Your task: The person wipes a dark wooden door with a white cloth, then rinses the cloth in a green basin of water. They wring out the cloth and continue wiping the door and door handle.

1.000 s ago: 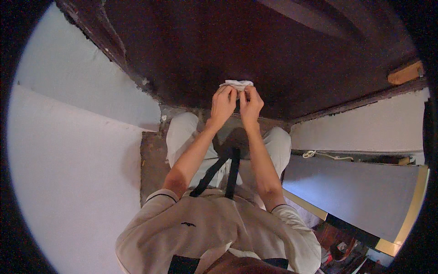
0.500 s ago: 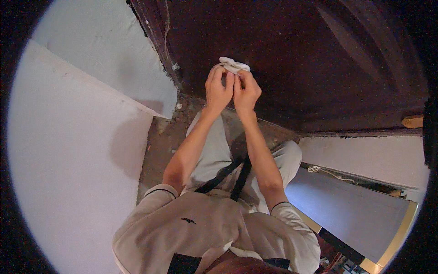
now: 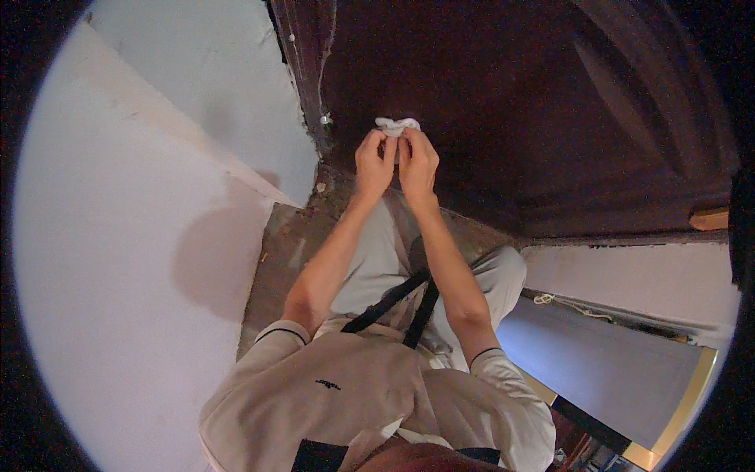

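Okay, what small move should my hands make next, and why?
Perhaps ease your left hand and right hand slightly apart to open out the white cloth: both pinch it, close together, and it looks bunched, with the dark panel behind it.

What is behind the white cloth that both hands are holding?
Around the white cloth, a dark brown panel shows behind it. What the cloth covers cannot be seen.
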Tool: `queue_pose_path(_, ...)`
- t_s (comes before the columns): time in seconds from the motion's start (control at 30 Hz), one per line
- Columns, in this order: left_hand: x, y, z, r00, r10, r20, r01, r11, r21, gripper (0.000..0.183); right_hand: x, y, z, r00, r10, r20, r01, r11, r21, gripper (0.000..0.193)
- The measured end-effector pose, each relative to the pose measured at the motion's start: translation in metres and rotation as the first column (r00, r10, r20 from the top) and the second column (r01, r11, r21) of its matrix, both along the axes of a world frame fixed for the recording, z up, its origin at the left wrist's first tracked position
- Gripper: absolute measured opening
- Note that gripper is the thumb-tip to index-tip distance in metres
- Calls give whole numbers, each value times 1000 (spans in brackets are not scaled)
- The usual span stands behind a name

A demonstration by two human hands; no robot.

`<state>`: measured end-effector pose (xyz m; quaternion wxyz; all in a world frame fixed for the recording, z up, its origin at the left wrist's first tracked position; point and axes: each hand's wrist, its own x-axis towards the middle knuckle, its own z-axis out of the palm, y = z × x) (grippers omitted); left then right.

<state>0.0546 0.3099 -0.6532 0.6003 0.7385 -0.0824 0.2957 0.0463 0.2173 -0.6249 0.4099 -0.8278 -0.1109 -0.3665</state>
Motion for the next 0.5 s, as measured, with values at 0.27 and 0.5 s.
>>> queue_pose_path(0.27, 32, 57, 92, 978, 203, -48, -208, 968, -137, 25, 30, 68, 90, 987, 160, 12, -160, 987, 3, 17)
queue_pose_path(0.5, 20, 41, 0, 946, 234, -226, -235, 972, 20, 21, 15, 45, 8, 944, 115, -308, -160, 979, -126, 18)
